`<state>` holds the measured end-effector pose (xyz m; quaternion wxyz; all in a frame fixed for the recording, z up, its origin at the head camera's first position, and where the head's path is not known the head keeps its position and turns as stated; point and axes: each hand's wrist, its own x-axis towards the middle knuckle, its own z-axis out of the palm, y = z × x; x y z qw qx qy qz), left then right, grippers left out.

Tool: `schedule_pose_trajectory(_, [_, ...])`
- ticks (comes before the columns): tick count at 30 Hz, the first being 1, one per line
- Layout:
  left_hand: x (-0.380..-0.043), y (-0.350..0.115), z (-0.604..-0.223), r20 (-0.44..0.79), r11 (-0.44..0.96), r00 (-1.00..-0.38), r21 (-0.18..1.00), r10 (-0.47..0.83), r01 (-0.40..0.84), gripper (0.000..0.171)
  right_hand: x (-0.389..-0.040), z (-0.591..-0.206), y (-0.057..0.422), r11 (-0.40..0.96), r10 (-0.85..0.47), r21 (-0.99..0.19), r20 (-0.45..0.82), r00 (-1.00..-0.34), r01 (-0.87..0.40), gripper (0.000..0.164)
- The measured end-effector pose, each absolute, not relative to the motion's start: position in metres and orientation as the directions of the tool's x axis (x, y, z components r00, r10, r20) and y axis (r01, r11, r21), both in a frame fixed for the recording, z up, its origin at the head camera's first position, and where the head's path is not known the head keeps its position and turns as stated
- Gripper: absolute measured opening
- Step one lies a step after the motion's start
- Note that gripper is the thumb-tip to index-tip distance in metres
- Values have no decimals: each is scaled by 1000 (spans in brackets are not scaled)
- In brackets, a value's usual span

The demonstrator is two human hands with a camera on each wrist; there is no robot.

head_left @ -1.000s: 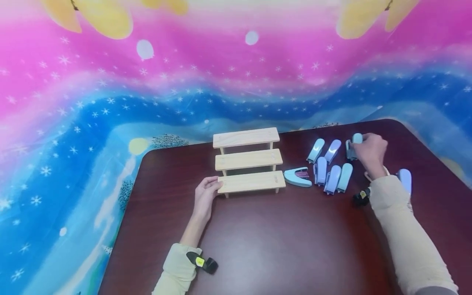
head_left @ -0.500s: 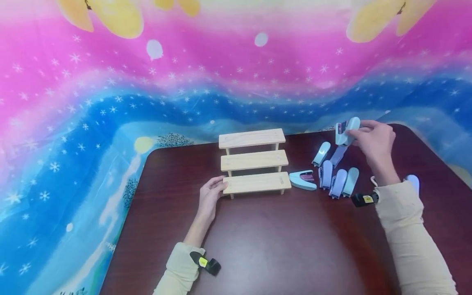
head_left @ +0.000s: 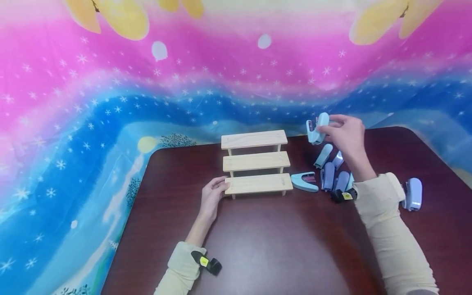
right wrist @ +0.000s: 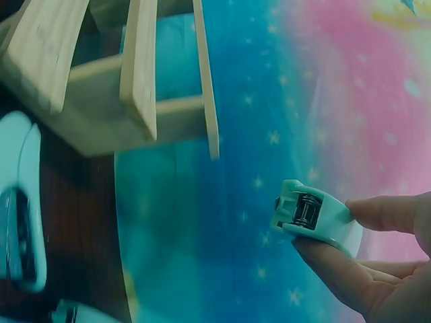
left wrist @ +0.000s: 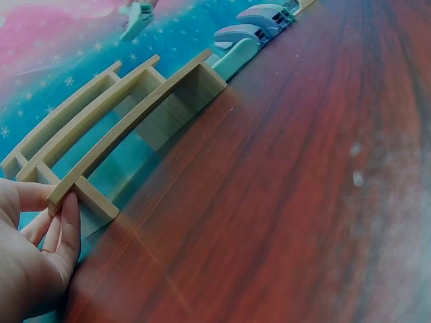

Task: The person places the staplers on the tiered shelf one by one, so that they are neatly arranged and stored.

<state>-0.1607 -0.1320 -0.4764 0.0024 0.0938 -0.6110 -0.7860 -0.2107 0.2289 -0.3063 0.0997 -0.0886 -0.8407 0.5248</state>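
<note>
A three-step wooden rack [head_left: 258, 184] stands on the dark red table. My left hand [head_left: 209, 201] pinches the left end of its lowest step between thumb and fingers, as the left wrist view also shows on the front board [left wrist: 128, 128]. Up in the air, right of the rack, my right hand [head_left: 348, 133] holds a mint-green stapler [head_left: 323, 123] by finger and thumb. In the right wrist view the metal end of this stapler [right wrist: 330, 222] faces the camera. A light blue stapler [head_left: 304, 187] lies on its side by the rack's right end.
Several mint and lilac staplers, one of them a mint stapler [head_left: 322, 156], lie grouped on the table [head_left: 258, 246] below the right hand. The forearm partly hides them. A lilac stapler [head_left: 414, 194] lies apart at the right. A patterned cloth [head_left: 221, 82] hangs behind.
My right hand has lifted the mint-green stapler off the table and carried it left toward the rack. The left hand keeps its hold on the lowest step. The head view has shifted slightly.
</note>
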Motion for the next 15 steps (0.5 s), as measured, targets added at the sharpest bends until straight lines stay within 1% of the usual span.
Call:
schedule_pose_trajectory(8, [-159,-136,-474,-133,-248,-982,964,-136,-97,38,-224,-305,190,415,173,-910,71,-982,8,57])
schedule_pose_trajectory(15, [-160,-133,-475,-138,-238,-982,965,-125,-106,38,-232,-308,171,435,124,-900,82,-989,-20,55])
